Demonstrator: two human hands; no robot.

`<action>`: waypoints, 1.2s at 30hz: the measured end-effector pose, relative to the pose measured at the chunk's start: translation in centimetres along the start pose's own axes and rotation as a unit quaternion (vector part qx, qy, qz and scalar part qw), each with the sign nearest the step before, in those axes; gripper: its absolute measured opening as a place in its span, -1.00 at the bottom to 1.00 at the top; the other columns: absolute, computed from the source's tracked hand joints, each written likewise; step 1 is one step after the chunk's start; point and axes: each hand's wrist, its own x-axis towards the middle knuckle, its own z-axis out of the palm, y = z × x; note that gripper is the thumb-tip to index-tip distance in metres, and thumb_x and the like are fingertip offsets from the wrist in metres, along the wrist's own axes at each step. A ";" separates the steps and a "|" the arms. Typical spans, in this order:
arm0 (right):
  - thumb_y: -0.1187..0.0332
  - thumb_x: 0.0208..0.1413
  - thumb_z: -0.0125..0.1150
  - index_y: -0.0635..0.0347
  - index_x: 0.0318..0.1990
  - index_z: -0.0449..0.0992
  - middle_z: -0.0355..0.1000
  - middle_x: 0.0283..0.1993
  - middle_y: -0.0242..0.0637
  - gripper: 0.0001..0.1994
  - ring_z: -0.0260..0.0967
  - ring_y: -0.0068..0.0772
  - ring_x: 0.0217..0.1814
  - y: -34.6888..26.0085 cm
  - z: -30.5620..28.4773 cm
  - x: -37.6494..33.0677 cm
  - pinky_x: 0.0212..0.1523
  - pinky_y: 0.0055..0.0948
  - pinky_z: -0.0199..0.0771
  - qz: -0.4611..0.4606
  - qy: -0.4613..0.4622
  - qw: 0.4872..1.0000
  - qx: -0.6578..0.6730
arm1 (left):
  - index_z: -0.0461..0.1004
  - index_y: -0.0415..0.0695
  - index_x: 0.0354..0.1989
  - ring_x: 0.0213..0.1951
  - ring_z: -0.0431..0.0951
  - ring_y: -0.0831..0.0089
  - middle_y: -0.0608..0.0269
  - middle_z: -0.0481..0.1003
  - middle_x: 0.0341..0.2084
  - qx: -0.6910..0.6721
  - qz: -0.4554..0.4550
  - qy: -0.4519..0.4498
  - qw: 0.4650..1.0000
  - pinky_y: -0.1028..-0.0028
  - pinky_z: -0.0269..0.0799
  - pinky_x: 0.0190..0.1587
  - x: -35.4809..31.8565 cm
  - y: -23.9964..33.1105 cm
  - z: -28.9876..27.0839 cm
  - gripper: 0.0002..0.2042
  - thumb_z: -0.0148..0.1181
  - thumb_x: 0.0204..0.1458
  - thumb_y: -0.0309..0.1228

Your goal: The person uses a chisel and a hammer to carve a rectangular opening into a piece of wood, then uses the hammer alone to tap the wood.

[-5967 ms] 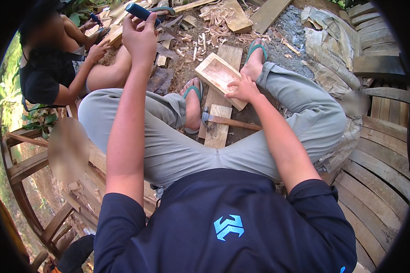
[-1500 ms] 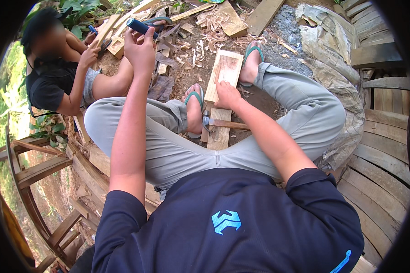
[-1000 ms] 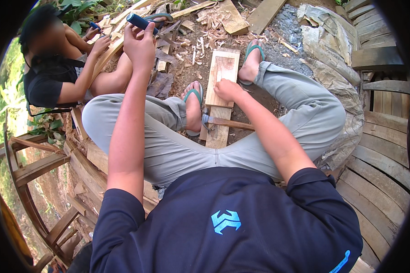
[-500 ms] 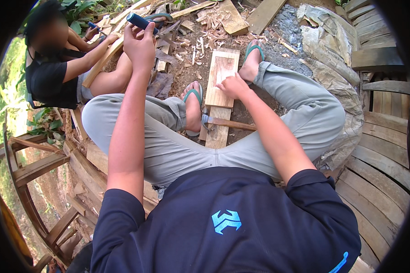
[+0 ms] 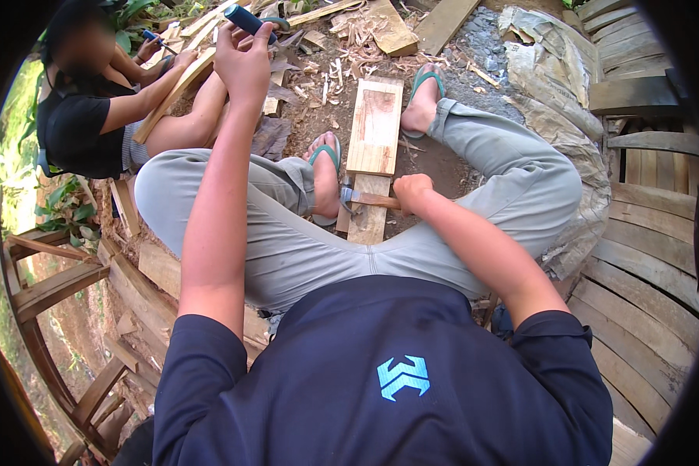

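My left hand (image 5: 245, 58) is raised far out in front and is closed around a blue-handled tool (image 5: 248, 17). My right hand (image 5: 412, 190) is a fist around the wooden handle of a small hammer (image 5: 361, 199), whose metal head lies left of my knuckles. The hammer rests across a long plank (image 5: 369, 225) on the ground between my feet in flip-flops. A short, pale wooden board (image 5: 377, 124) lies flat on that plank just beyond the hammer.
Another person (image 5: 85, 116) sits at the upper left holding a long wooden strip (image 5: 171, 97) and a small blue tool (image 5: 151, 36). Wood chips and offcuts (image 5: 380, 27) litter the ground ahead. Curved wooden slats (image 5: 645, 256) are stacked right, wooden frames (image 5: 46, 279) left.
My right hand has left the lower edge of the short board, which now lies flat, and moved back onto the hammer handle. My left hand stays raised with the blue tool.
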 end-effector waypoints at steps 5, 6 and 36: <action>0.19 -0.13 0.52 0.10 -0.02 0.64 0.64 -0.04 -0.20 -0.55 0.65 -0.25 -0.04 -0.8 3.4 2.9 -0.10 -0.27 0.67 -0.009 0.034 0.999 0.003 | 0.38 -0.31 0.07 -0.24 0.67 0.39 0.02 0.55 -0.11 -0.021 -0.018 -0.003 1.000 0.51 0.67 -0.39 -0.4 1.5 0.2 -0.57 0.40 0.13 -0.39; 0.21 -0.11 0.50 0.10 -0.04 0.66 0.64 -0.04 -0.21 -0.58 0.65 -0.24 -0.04 -1.0 3.4 2.7 -0.10 -0.27 0.67 -0.011 0.040 0.999 0.005 | 0.38 -0.31 0.07 -0.24 0.67 0.39 0.01 0.55 -0.11 -0.023 -0.022 0.000 0.999 0.51 0.67 -0.39 -0.6 1.9 -0.1 -0.56 0.40 0.12 -0.39; 0.30 -0.04 0.13 0.09 -0.09 0.68 0.61 -0.03 -0.05 -0.65 0.56 -0.01 0.07 5.3 -9.6 -10.4 0.12 -0.12 0.52 0.093 0.215 0.921 0.311 | 0.37 -0.29 -0.08 -0.33 0.66 0.34 0.09 0.53 -0.17 -0.178 0.029 0.030 0.983 0.47 0.71 -0.42 2.1 5.1 -4.0 -0.70 0.38 0.11 -0.52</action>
